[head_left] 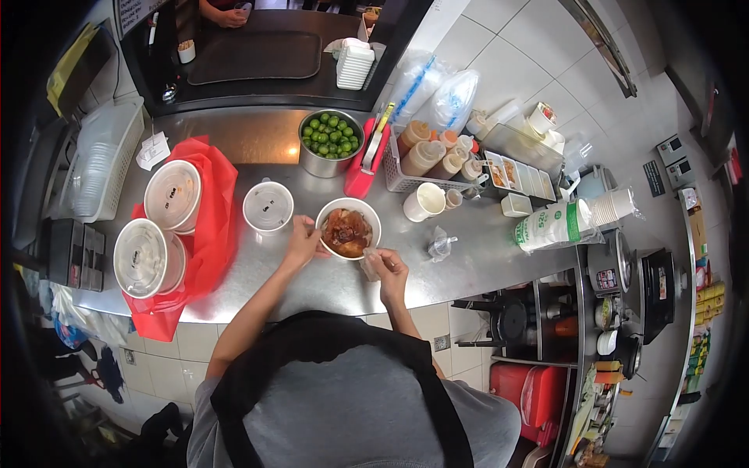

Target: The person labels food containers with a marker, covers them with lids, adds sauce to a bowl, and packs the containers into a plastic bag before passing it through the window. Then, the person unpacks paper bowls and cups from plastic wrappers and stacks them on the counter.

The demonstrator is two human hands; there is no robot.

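Observation:
A white paper bowl holding browned, glazed pieces of food, perhaps meat, stands on the steel counter in front of me. My left hand grips the bowl's left side near the rim. At the bowl's lower right edge, my right hand pinches a small clear plastic packet; its contents are hard to make out. A lidded white tub with writing on its lid stands just left of the bowl.
Lidded tubs sit on a red plastic bag at left. Behind the bowl are a steel pot of green limes and a red tape dispenser. Rightward stand sauce bottles, a white cup and sleeved cups.

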